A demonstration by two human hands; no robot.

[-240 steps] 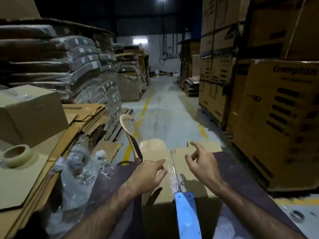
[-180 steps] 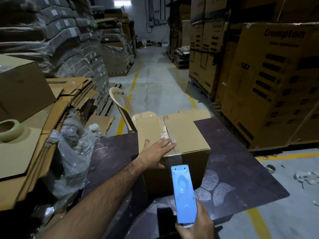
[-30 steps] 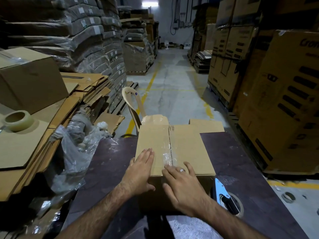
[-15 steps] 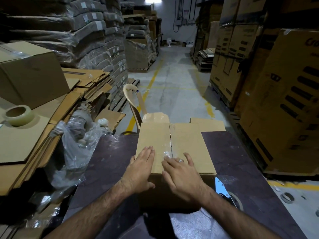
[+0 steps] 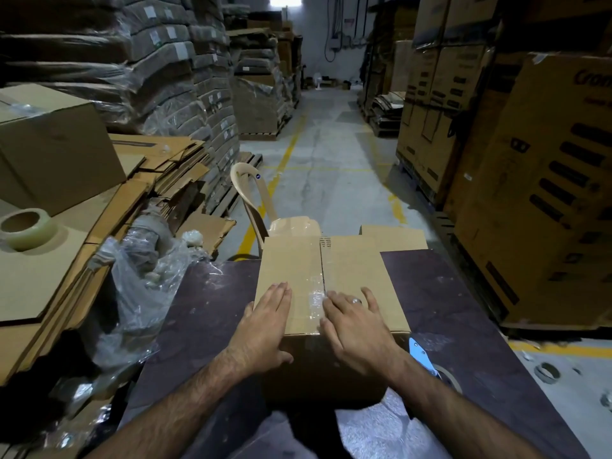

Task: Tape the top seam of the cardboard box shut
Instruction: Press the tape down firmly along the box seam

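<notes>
A brown cardboard box (image 5: 351,270) stands on the dark table (image 5: 463,313) with its flaps closed. A strip of clear tape (image 5: 314,289) runs along the top seam and over the near edge. My left hand (image 5: 265,323) lies flat on the left flap, fingers together, at the near edge. My right hand (image 5: 357,326) presses flat on the right flap beside the tape, a ring on one finger. The blue tape dispenser (image 5: 422,356) lies on the table just right of the box, partly hidden by my right forearm.
A spare tape roll (image 5: 26,226) rests on flat cardboard sheets (image 5: 43,276) at left, beside a closed box (image 5: 56,147). Crumpled plastic wrap (image 5: 139,293) hangs off the table's left side. A beige plastic chair (image 5: 261,203) stands behind the box. Tall printed cartons (image 5: 546,193) line the right.
Eight seconds ago both hands hovered over the seam; six seconds ago my right hand held the dispenser. It now lies on the table, and both hands press flat, barely shifting over the last second.
</notes>
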